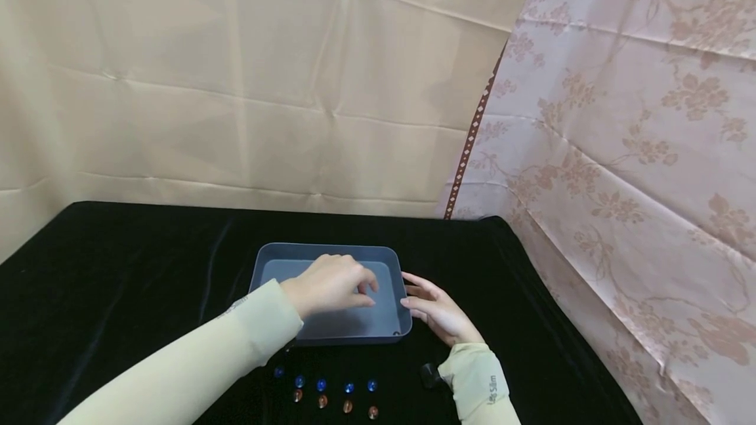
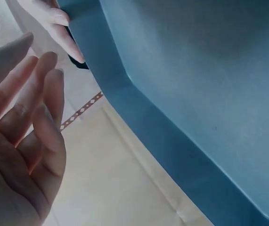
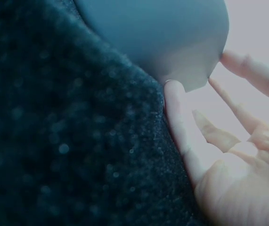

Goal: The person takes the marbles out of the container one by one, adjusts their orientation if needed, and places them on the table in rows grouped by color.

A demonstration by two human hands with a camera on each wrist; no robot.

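Observation:
A shallow blue-grey rectangular tray (image 1: pixel 348 323) lies on the black cloth. My left hand (image 1: pixel 333 284) hovers above it with loosely bent fingers. In the left wrist view that hand (image 2: pixel 23 136) holds nothing, and the tray's rim (image 2: pixel 143 127) is beside it. At the tray's right side, my right hand (image 1: pixel 440 313) touches the outer wall with its fingertips. The right wrist view shows the fingers of this hand (image 3: pixel 238 174) spread and mostly straight against the tray corner (image 3: pixel 181 61). One tiny dark spot, too small to identify, sits in the tray's near right corner.
In front of the tray lie a row of blue glass marbles (image 1: pixel 321 385) and a row of orange-brown marbles (image 1: pixel 347 406), several of each. Black velvety cloth (image 1: pixel 147 294) covers the table. Beige curtain (image 1: pixel 236 84) hangs behind, flowered pink curtain (image 1: pixel 638 149) at right.

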